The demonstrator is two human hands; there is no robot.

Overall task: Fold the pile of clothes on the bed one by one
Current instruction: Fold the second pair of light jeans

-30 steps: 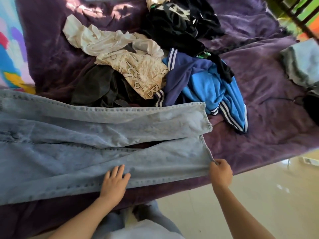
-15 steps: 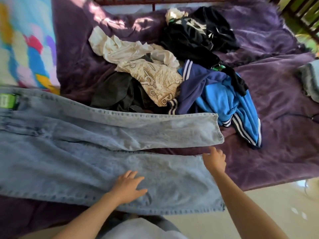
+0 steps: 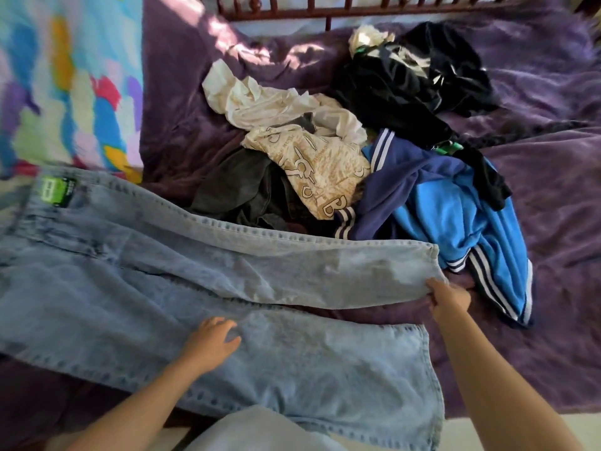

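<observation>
Light-blue jeans (image 3: 162, 288) spread flat on a purple blanket (image 3: 536, 190) along the near edge of the bed. Their long axis runs left to right: the waistband, with a green label (image 3: 55, 192), lies far left beside a multicoloured bedcover (image 3: 65, 92), and the hems lie at the right. The two legs are splayed, with a wedge of blanket showing between them.

The left hand (image 3: 211, 341) rests on the near leg at mid-length, fingers loosely spread and holding nothing. The right hand (image 3: 450, 299), the nearer to the hems, pinches the lower corner of the far leg's hem. The likely next move is to draw that leg toward the person and onto the near one.

Behind the far leg lies the unfolded pile: a dark grey garment (image 3: 240, 190), a cream printed shirt (image 3: 318, 170), black clothing (image 3: 406, 76) and a blue striped jacket (image 3: 455, 216). The jacket lies just beside the gripped hem and could snag.
</observation>
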